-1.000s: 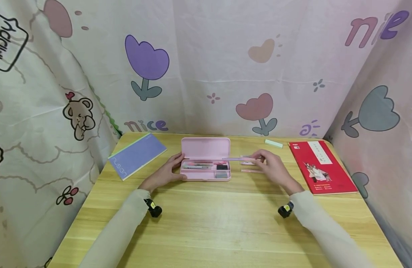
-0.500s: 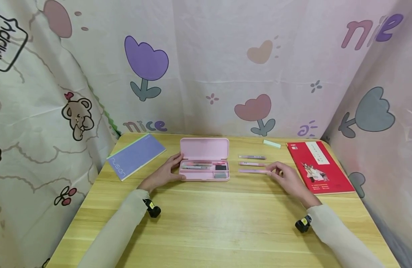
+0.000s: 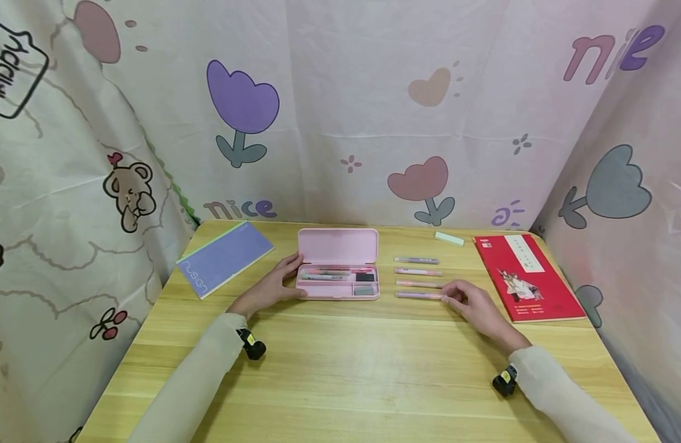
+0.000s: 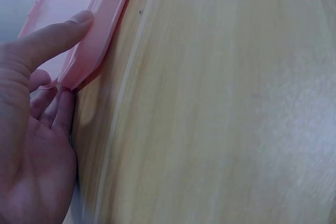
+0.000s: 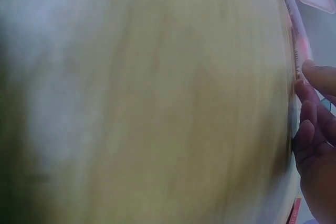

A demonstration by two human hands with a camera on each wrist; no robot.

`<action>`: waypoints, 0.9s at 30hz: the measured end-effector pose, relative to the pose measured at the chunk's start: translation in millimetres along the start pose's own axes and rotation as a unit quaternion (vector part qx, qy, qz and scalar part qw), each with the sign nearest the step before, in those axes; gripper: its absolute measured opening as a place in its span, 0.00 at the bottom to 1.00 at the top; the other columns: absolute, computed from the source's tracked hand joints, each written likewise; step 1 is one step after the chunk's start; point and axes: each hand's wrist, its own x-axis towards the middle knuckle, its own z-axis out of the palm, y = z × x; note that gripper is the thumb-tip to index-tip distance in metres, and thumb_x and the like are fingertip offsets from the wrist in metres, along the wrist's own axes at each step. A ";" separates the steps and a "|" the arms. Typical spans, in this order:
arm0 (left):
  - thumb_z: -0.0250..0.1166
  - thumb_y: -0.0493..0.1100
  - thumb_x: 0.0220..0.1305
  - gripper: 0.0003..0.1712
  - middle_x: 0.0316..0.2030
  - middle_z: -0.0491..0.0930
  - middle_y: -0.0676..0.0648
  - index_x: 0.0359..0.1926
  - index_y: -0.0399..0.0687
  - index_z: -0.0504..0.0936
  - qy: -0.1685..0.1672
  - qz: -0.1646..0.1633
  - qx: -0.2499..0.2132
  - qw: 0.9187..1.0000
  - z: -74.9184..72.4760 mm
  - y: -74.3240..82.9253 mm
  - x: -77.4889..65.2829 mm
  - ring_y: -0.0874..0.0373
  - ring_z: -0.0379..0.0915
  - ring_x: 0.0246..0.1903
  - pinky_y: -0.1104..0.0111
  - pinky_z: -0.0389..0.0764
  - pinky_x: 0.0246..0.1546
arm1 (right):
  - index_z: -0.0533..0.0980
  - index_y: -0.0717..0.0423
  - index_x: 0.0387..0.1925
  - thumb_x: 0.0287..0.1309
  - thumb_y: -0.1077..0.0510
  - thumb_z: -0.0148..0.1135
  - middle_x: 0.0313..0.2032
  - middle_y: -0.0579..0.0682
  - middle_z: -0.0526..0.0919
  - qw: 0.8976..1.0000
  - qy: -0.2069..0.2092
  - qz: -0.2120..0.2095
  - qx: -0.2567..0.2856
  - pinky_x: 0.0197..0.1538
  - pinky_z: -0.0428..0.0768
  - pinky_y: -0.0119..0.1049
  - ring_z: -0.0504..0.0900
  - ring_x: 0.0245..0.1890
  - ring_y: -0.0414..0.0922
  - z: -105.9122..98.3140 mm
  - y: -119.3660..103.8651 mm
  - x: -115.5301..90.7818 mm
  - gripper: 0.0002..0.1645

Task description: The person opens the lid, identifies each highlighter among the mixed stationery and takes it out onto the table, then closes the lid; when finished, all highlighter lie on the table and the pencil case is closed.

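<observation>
right hand (image 3: pixel 474 306) is pinching the end of a slim purple-pink pen (image 3: pixel 416 295), thumb against fingertips, with the pen pointing out to nine o'clock, flat on the table (image 3: pixel 340 375). three more skinny pens (image 3: pixel 418 271) sit at its twelve o'clock, roughly parallel, smooth and shiny like plastic.

left hand (image 3: pixel 270 286) is gripping the nine o'clock end of a pink pencil case (image 3: pixel 326 289), thumb on the near side, fingers round the back. the case is a smooth rounded rectangle, lid (image 3: pixel 338 246) up, with a few pens (image 3: pixel 325 276) in the back slot plus a black block (image 3: pixel 365 277) and a gray block (image 3: pixel 365 290) (erasers maybe, can't tell).

further out: flat blue notebook (image 3: pixel 226 258) at the left hand's ten o'clock, glossy-looking red book (image 3: pixel 531 280) at the right hand's two, pale green bar (image 3: pixel 449 238) at its eleven. tabletop has wood grain, and creased printed fabric (image 3: pixel 329 80) hangs behind.
</observation>
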 end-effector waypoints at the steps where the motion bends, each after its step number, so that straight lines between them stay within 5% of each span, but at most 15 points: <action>1: 0.80 0.57 0.66 0.65 0.90 0.36 0.47 0.90 0.54 0.46 0.000 0.001 -0.002 1.000 -0.1 0.2 -0.1 0.40 0.43 0.87 0.37 0.42 0.85 | 0.84 0.50 0.51 0.74 0.61 0.70 0.39 0.47 0.84 1.000 0.000 -0.004 -0.004 0.39 0.75 0.30 0.76 0.37 0.41 0.2 0.5 0.0 0.09; 27: 0.79 0.57 0.66 0.64 0.90 0.36 0.46 0.89 0.54 0.47 0.003 0.005 0.013 1.000 0.0 1.0 -0.8 0.39 0.35 0.88 0.35 0.41 0.85 | 0.85 0.54 0.51 0.72 0.57 0.73 0.40 0.48 0.84 1.000 0.000 0.005 -0.013 0.38 0.76 0.30 0.76 0.37 0.42 1.2 0.2 2.1 0.10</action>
